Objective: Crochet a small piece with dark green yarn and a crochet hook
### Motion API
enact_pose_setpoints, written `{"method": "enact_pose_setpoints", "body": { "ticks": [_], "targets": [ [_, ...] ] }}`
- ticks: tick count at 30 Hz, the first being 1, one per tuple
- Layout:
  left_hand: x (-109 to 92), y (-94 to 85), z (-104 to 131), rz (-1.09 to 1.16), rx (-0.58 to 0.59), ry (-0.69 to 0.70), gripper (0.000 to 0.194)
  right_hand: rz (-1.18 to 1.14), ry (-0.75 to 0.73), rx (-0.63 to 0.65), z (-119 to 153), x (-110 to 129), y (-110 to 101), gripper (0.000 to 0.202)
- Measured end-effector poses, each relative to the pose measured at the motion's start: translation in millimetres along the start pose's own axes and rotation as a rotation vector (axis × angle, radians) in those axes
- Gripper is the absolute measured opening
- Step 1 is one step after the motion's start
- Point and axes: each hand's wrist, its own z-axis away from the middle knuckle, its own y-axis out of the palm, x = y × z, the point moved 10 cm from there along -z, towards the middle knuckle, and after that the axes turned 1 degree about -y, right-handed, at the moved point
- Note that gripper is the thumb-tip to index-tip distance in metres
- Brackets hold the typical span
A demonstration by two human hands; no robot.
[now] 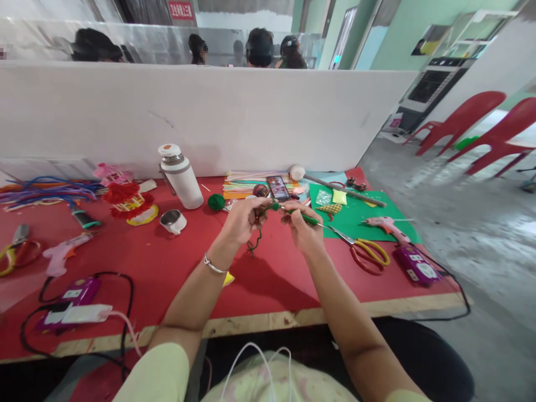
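Note:
Over the middle of the red table, my left hand (245, 219) is closed on a small piece of green yarn work (275, 206), from which a dark green strand (253, 245) hangs down. My right hand (305, 226) grips a crochet hook with a green handle (309, 219), its tip touching the yarn piece. A green yarn ball (216, 202) lies left of my left hand. Behind the hands are a phone (278, 188) with a lit screen and a dark multicoloured yarn ball (261, 191). Scissors (368, 254) with red and yellow handles rest right of my right hand.
On the red table (167, 279) stand a white thermos (183, 178), a metal cup (173, 221) and a red and pink craft (125, 198). Glue guns (65, 251) and purple power strips with cables lie at both sides. A white partition (188, 111) rises behind; people sit beyond it.

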Motion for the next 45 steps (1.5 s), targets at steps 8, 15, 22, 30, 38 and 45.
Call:
{"method": "enact_pose_setpoints", "body": {
  "ticks": [8,15,22,30,38,45],
  "targets": [
    [-0.8,1.4,0.9,-0.055,-0.028,0.111,0.040,0.010,-0.026,0.011,1.7,5.4,1.4,0.019],
    [-10.1,0.2,3.4,-0.073,-0.063,0.207,0.036,0.045,-0.066,0.041,0.3,14.2,6.4,0.019],
    [-28.2,-3.9,10.6,-0.109,-0.083,0.324,0.037,0.224,-0.171,0.129,-18.1,46.5,28.2,0.012],
    [-50.6,-13.2,12.7,-0.095,-0.123,0.396,0.033,0.188,-0.052,0.236,-46.6,38.8,48.3,0.013],
    [-60.3,-7.8,2.3,-0.108,-0.110,0.362,0.039,0.019,0.051,0.190,-59.9,29.2,41.4,0.015],
    [-51.4,-9.8,-5.5,-0.141,-0.100,0.374,0.036,0.011,0.141,0.218,-60.4,20.8,37.9,0.018]
  ]
}}
